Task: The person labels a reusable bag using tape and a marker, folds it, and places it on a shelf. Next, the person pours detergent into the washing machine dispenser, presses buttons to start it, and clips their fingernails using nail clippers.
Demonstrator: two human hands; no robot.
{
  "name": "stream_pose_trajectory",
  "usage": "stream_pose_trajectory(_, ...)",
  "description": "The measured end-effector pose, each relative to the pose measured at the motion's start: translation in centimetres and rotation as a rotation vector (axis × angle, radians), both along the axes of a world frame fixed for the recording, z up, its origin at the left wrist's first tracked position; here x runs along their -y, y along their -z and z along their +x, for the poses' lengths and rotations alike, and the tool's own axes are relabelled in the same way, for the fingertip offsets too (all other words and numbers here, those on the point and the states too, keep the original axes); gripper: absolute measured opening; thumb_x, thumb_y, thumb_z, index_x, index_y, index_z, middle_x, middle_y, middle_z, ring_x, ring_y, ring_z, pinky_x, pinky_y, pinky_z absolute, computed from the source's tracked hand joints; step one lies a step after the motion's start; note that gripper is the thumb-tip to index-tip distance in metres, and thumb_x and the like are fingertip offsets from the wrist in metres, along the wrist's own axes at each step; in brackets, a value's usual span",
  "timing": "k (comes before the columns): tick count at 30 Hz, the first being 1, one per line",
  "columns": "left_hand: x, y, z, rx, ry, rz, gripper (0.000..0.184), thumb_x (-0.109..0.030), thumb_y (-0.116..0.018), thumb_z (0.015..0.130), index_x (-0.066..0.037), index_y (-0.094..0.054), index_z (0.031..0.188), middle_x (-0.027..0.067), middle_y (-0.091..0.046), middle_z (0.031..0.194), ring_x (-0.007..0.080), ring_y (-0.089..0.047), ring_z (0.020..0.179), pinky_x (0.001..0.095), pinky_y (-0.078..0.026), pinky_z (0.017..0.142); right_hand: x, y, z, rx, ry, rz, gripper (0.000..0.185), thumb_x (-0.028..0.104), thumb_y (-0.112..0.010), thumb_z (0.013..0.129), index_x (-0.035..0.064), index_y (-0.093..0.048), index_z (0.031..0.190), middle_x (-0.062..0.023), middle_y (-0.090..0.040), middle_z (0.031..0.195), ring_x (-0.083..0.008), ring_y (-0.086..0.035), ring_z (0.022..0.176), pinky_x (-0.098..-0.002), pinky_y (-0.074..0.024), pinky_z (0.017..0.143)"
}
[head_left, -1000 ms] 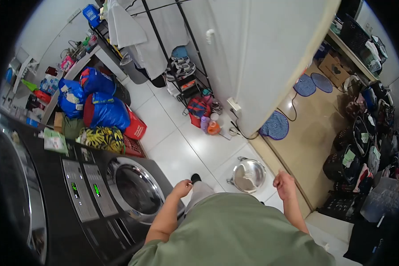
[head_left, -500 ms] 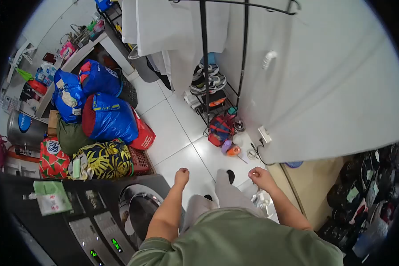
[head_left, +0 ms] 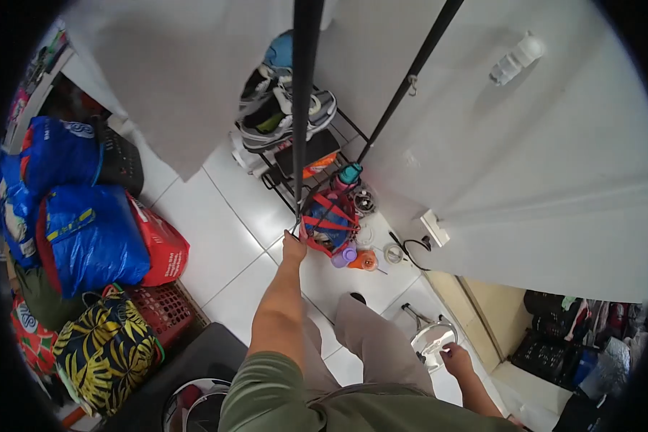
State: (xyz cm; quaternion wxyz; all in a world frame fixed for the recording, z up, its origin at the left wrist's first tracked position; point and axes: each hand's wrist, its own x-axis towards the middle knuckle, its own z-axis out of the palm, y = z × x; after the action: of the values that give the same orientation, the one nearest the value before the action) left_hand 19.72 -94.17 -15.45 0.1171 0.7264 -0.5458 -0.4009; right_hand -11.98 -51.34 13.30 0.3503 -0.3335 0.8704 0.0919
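Note:
My left hand (head_left: pixel 294 248) reaches forward with its fingers closed at the near lower corner of a black metal rack (head_left: pixel 301 129). Whether the fingers grip the rack or something small beside it is hard to tell. Just past that hand stands a red and blue bag (head_left: pixel 329 222), with a purple-capped container (head_left: pixel 344 256) and an orange item (head_left: pixel 365 260) close by. My right hand (head_left: pixel 459 360) hangs low on the right, fingers curled, with nothing visible in them. It overlaps the edge of a shiny round metal object (head_left: pixel 435 338) below.
Grey shoes (head_left: pixel 281 115) sit on the rack under a hanging pale cloth (head_left: pixel 173 79). Stuffed blue bags (head_left: pixel 93 234) and a red basket (head_left: pixel 162 313) stand left, beside a dark front-loading machine (head_left: pixel 194 360). A white sheet (head_left: pixel 525 165) covers the right. Black crates (head_left: pixel 547 360) lie beyond it.
My left hand has gone forward to the rack's lower corner. My right hand has dropped lower and to the right. The view has moved closer to the rack and shoes.

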Motion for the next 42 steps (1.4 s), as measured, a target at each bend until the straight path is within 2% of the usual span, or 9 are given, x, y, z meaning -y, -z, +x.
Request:
stream_pose_trajectory(3, 0.1, 1.9, -0.2, -0.156, -0.039, 0.059, 0.029, -0.029, -0.062, 0.096, -0.001, -0.067, 0.097, 0.0168, -0.071, 0.081, 0.0343, -0.07, 0.08, 0.0464, -0.052, 0.071, -4.2, 0.7, 1.0, 0.171, 0.008, 0.196, 0.034, 0.032, -0.069, 0.087, 0.0076, -0.068, 0.111, -0.0176, -0.073, 0.096, -0.0352, -0.069, 0.094, -0.0443, -0.0543, 0.084)
stream_pose_trajectory(8, -6.0, -6.9, -0.5, -0.491, -0.2, -0.032, 0.015, -0.014, -0.059, 0.096, -0.001, -0.063, 0.098, 0.0071, -0.061, 0.068, 0.0168, -0.057, 0.057, 0.0329, -0.047, 0.055, -6.6, -0.9, 2.3, 0.219, -0.084, 0.281, 0.036, 0.037, -0.068, 0.087, 0.0082, -0.07, 0.11, -0.017, -0.073, 0.1, -0.0362, -0.068, 0.098, -0.0445, -0.0533, 0.087)
stream_pose_trajectory(12, -12.7, -20.7, 3.3, 0.042, 0.12, -0.468, 0.017, -0.014, -0.056, 0.095, 0.0, -0.066, 0.098, 0.02, -0.06, 0.094, 0.04, -0.056, 0.093, 0.0477, -0.044, 0.081, -4.4, -4.4, 1.7, 0.222, -0.062, 0.119, 0.034, 0.036, -0.068, 0.087, 0.0095, -0.071, 0.108, -0.0168, -0.073, 0.1, -0.0353, -0.069, 0.096, -0.0445, -0.0536, 0.086)
stream_pose_trajectory(16, -17.1, -32.2, 7.5, -0.271, 0.08, -0.384, 0.015, -0.011, -0.058, 0.096, 0.001, -0.066, 0.1, 0.015, -0.063, 0.089, 0.0312, -0.064, 0.082, 0.0385, -0.052, 0.075, -0.7, -6.8, 0.2, 0.201, -0.116, -0.122, 0.034, 0.038, -0.07, 0.084, 0.0098, -0.073, 0.104, -0.0133, -0.074, 0.094, -0.0295, -0.072, 0.087, -0.0405, -0.0563, 0.08)
stream_pose_trajectory(20, -14.6, -54.2, 9.9, -0.673, 0.131, -0.498, 0.011, -0.005, -0.06, 0.096, 0.003, -0.064, 0.102, 0.0069, -0.063, 0.076, 0.0142, -0.064, 0.068, 0.0294, -0.055, 0.065, 3.1, -8.7, -1.6, 0.28, -0.098, -0.256, 0.031, 0.035, -0.071, 0.082, 0.0093, -0.074, 0.099, -0.013, -0.074, 0.086, -0.0235, -0.072, 0.075, -0.0368, -0.057, 0.072)
stream_pose_trajectory(27, -9.7, -82.7, 11.1, -1.043, 0.16, -1.039, 0.019, -0.019, -0.058, 0.1, 0.0, -0.056, 0.098, 0.0037, -0.052, 0.068, 0.0135, -0.055, 0.057, 0.0268, -0.048, 0.053, 4.9, -6.3, -5.0, 0.193, -0.188, -0.368, 0.024, 0.028, -0.07, 0.084, 0.0072, -0.074, 0.096, -0.0135, -0.073, 0.081, -0.0224, -0.072, 0.075, -0.0372, -0.0556, 0.072)
stream_pose_trajectory(32, -11.2, -86.0, 15.0, -1.039, 0.164, -1.282, 0.018, -0.02, -0.059, 0.1, -0.002, -0.056, 0.101, 0.0024, -0.055, 0.071, 0.0095, -0.049, 0.054, 0.0221, -0.042, 0.048, 18.2, -30.1, -2.5, 0.391, 0.247, -1.271, 0.016, 0.016, -0.065, 0.095, 0.0007, -0.066, 0.1, -0.0002, -0.06, 0.074, -0.0099, -0.055, 0.068, -0.0262, -0.0462, 0.062)
stream_pose_trajectory(36, -12.5, -89.6, 22.4, -1.26, -0.033, -1.487, 0.016, -0.022, -0.055, 0.103, -0.006, -0.055, 0.1, -0.0019, -0.043, 0.064, 0.0066, -0.038, 0.049, 0.0204, -0.031, 0.043, 29.9, -46.6, -2.6, 0.545, -0.096, -1.642, 0.062, 0.008, -0.071, 0.089, 0.0017, -0.042, 0.143, -0.0169, -0.054, 0.134, -0.0204, -0.062, 0.106, -0.0329, -0.0536, 0.089)
stream_pose_trajectory(42, -14.1, -99.2, 29.9, -0.901, -0.043, -1.87, 0.019, -0.02, -0.054, 0.104, -0.002, -0.058, 0.106, -0.0016, -0.037, 0.064, 0.0075, -0.038, 0.056, 0.0216, -0.03, 0.048, 38.3, -56.4, 2.0, 0.7, -0.167, -1.507, 0.043, 0.012, -0.07, 0.09, 0.0001, -0.054, 0.128, -0.0123, -0.067, 0.102, -0.015, -0.066, 0.081, -0.0282, -0.0517, 0.064)
